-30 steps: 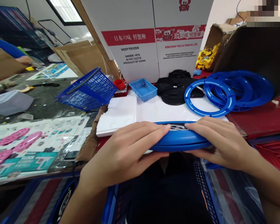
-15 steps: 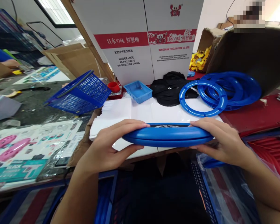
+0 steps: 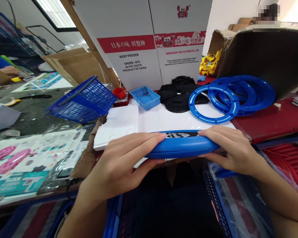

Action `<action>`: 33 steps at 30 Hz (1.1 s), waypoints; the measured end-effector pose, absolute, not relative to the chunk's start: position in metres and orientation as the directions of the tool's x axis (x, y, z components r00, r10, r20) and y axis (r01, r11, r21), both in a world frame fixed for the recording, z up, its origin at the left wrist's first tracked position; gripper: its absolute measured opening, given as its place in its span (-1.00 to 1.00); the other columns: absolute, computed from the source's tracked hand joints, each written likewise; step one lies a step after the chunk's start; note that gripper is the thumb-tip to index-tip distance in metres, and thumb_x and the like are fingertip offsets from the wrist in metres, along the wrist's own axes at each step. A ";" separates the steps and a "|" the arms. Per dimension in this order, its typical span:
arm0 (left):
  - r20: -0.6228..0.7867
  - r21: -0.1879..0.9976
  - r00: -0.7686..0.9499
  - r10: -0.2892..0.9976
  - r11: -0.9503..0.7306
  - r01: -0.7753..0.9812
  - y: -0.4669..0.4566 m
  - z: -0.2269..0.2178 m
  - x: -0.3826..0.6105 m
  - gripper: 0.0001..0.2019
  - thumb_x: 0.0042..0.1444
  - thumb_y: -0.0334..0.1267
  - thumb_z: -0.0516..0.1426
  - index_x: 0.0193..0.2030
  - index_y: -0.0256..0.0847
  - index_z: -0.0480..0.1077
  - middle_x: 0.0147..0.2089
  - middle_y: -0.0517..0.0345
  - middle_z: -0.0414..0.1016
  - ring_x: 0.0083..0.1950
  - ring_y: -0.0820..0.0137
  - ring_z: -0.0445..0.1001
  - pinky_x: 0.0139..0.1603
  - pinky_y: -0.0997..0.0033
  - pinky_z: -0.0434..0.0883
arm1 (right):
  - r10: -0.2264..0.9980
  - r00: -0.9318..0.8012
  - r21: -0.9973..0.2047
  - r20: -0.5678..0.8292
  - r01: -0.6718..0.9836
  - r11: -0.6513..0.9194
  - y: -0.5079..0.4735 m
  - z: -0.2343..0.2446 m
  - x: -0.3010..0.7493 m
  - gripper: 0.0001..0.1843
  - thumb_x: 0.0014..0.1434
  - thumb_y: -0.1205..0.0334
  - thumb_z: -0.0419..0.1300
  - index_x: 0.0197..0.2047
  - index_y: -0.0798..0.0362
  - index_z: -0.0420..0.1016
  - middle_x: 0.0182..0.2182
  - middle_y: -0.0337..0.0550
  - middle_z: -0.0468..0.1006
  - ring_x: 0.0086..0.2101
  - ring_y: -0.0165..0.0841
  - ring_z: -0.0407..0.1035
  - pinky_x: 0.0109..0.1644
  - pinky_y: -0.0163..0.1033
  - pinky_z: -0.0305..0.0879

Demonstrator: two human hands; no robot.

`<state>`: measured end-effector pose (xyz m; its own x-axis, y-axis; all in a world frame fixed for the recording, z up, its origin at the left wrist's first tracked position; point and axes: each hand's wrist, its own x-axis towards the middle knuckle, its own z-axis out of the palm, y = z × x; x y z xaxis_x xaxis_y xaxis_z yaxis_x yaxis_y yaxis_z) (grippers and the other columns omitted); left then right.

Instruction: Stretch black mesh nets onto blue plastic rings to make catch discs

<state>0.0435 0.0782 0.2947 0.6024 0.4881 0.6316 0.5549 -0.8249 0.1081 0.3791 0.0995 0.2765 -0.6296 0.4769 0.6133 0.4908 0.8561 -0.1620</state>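
Note:
A blue plastic disc with a black label bearing white print is held nearly edge-on above the table's front edge. My left hand grips its left side, fingers on top and thumb beneath. On the right side, my right hand pinches the rim the same way. Part of the disc is hidden behind the fingers. Behind it on the white table surface lies a blue ring, overlapping other blue rings to its right.
A small blue tray, a black cloth and a red cup stand at the back before a white carton. A blue basket tilts at left. Crates below right hold red parts. Another person's arm shows far left.
My left hand has slid rightward along the disc. The disc has tipped slightly, showing more of its label, and the dark seam along its edge shows less. My right hand keeps its grip.

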 end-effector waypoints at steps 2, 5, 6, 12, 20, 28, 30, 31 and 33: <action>0.652 0.104 0.592 0.473 -0.830 0.549 0.079 0.293 0.046 -0.50 0.30 -0.35 0.36 0.36 -0.22 0.47 0.20 -0.07 0.69 0.17 0.16 0.70 0.27 0.23 0.63 | 0.468 -0.629 -0.166 0.621 0.478 0.863 0.101 0.276 0.379 -0.60 0.45 0.13 0.32 0.26 0.06 0.45 -0.01 0.04 0.70 -0.06 -0.11 0.63 -0.01 -0.07 0.55; 0.670 0.108 0.583 0.460 -0.837 0.537 0.080 0.293 0.049 -0.53 0.29 -0.34 0.38 0.31 -0.22 0.50 0.14 -0.04 0.72 0.12 0.19 0.72 0.21 0.28 0.66 | 0.473 -0.619 -0.184 0.628 0.472 0.862 0.103 0.275 0.380 -0.60 0.43 0.16 0.35 0.26 0.03 0.47 -0.03 0.01 0.71 -0.08 -0.11 0.63 -0.02 -0.08 0.54; 0.672 0.111 0.582 0.458 -0.839 0.533 0.081 0.293 0.050 -0.54 0.28 -0.34 0.38 0.31 -0.21 0.51 0.13 -0.03 0.72 0.11 0.20 0.73 0.20 0.29 0.66 | 0.475 -0.615 -0.186 0.629 0.475 0.860 0.104 0.275 0.381 -0.60 0.42 0.16 0.36 0.26 0.02 0.48 -0.02 0.01 0.71 -0.07 -0.11 0.63 -0.02 -0.07 0.53; 0.672 0.142 0.582 0.458 -0.851 0.506 0.082 0.297 0.055 -0.54 0.30 -0.32 0.38 0.31 -0.21 0.51 0.11 -0.03 0.73 0.09 0.23 0.73 0.18 0.30 0.67 | 0.477 -0.603 -0.191 0.640 0.476 0.859 0.106 0.270 0.386 -0.54 0.36 0.17 0.41 0.27 -0.01 0.50 -0.02 0.00 0.72 -0.07 -0.08 0.63 0.00 -0.06 0.53; 0.640 0.306 0.538 0.549 -0.824 0.476 0.099 0.285 0.039 -0.36 0.24 -0.19 0.44 0.42 -0.16 0.42 0.26 -0.13 0.65 0.28 0.13 0.65 0.36 0.16 0.58 | 0.543 -0.525 -0.269 0.656 0.509 0.818 0.111 0.262 0.402 -0.50 0.35 0.17 0.41 0.32 -0.04 0.51 0.04 -0.01 0.71 -0.03 -0.07 0.64 0.10 -0.04 0.58; 0.732 0.253 0.481 0.484 -0.847 0.468 0.099 0.273 0.038 -0.47 0.31 -0.32 0.37 0.39 -0.12 0.48 0.18 -0.04 0.71 0.19 0.19 0.70 0.25 0.24 0.66 | 0.582 -0.466 -0.276 0.666 0.570 0.774 0.106 0.257 0.408 -0.48 0.33 0.22 0.40 0.33 -0.07 0.52 0.05 -0.02 0.70 -0.03 -0.03 0.65 0.11 0.00 0.61; 0.751 0.227 0.463 0.471 -0.842 0.489 0.097 0.271 0.040 -0.47 0.31 -0.34 0.36 0.39 -0.11 0.48 0.18 -0.04 0.71 0.19 0.18 0.71 0.25 0.22 0.66 | 0.582 -0.431 -0.298 0.690 0.564 0.770 0.106 0.255 0.404 -0.48 0.32 0.25 0.41 0.31 -0.07 0.54 0.04 -0.04 0.70 -0.02 -0.03 0.65 0.11 0.00 0.60; 0.757 0.220 0.453 0.472 -0.836 0.503 0.095 0.270 0.040 -0.47 0.31 -0.35 0.36 0.40 -0.10 0.48 0.19 -0.04 0.71 0.19 0.18 0.71 0.25 0.21 0.67 | 0.580 -0.419 -0.307 0.698 0.557 0.772 0.106 0.254 0.402 -0.49 0.31 0.26 0.42 0.30 -0.07 0.55 0.04 -0.04 0.70 -0.02 -0.04 0.65 0.12 0.00 0.60; 0.766 0.207 0.436 0.472 -0.824 0.528 0.092 0.268 0.041 -0.47 0.31 -0.36 0.35 0.39 -0.10 0.48 0.19 -0.04 0.70 0.18 0.18 0.71 0.24 0.20 0.68 | 0.575 -0.409 -0.321 0.709 0.539 0.779 0.108 0.253 0.398 -0.51 0.30 0.27 0.42 0.28 -0.06 0.55 0.03 -0.05 0.70 -0.03 -0.05 0.65 0.12 -0.01 0.59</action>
<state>0.0415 0.0918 0.2684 0.4360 0.4721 0.7662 0.5279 -0.8237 0.2070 0.3977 0.1079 0.2527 -0.4092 0.5749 0.7086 0.5387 0.7790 -0.3209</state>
